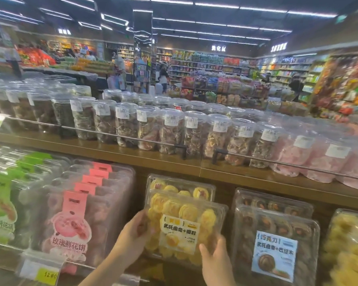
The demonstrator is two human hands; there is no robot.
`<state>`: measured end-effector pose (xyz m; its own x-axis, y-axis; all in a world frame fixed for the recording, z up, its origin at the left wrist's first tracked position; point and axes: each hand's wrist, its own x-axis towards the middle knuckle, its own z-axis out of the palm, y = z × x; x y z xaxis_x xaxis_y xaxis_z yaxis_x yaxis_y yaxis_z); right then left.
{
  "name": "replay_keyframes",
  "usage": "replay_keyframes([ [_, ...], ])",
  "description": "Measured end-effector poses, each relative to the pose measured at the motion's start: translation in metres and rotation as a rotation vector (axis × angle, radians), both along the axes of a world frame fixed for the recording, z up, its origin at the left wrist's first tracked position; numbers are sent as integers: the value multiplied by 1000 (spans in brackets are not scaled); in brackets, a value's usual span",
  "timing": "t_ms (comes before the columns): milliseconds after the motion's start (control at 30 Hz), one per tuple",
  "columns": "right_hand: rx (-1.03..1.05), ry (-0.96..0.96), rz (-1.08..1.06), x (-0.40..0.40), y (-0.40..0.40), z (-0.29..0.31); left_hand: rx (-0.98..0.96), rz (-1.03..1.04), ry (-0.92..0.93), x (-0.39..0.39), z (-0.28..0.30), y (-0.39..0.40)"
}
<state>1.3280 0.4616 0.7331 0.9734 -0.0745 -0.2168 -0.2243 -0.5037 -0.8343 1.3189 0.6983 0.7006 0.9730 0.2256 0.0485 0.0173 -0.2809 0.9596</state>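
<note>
Gripping the clear plastic clamshell box of yellow swirl biscuits (186, 209) from both sides, the person holds it tilted up at the front of its row, label facing out, probably so it can be read. The left hand (132, 234) curls round the box's left edge; the right hand (214, 259) clasps the lower right corner, thumb on the lid. A wide, light box of this kind likely needs two hands to stay level. It sits just in front of a second box of the same yellow biscuits (180, 185), between pink-labelled packs of rose cakes (74, 219) and a clear box of brown chocolate biscuits with a blue label (275, 240). Above, a thin metal rail (132, 138) fences tall clear plastic jars of dried slices (172, 133), seemingly to stop them tipping off.
</note>
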Motion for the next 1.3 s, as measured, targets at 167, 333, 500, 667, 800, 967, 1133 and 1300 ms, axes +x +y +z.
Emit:
replay_keyframes([
  [167, -50, -17, -17, 10, 7, -7, 104, 114, 23, 6, -16, -1],
  [333, -53, -14, -7, 7, 8, 0, 164, 200, 46, -1, -10, -11],
  [500, -68, 22, 26, 5, 4, 5, 262, 228, 62, -8, -3, -13],
  [667, -107, 3, 105, 0, -4, 22, 433, 191, 149, -13, 14, -19],
  [800, -223, -14, 222, -8, -14, 44, 503, 163, 191, -25, 35, -19],
  [967, -472, -76, 416, -33, -33, 87, 660, 118, 116, -51, 78, -20],
  [1133, -778, -182, 538, -55, -57, 125, 862, -15, 94, -86, 127, -25],
  [1300, -918, -215, 545, -76, -74, 161, 1069, -96, 108, -118, 175, -29],
])
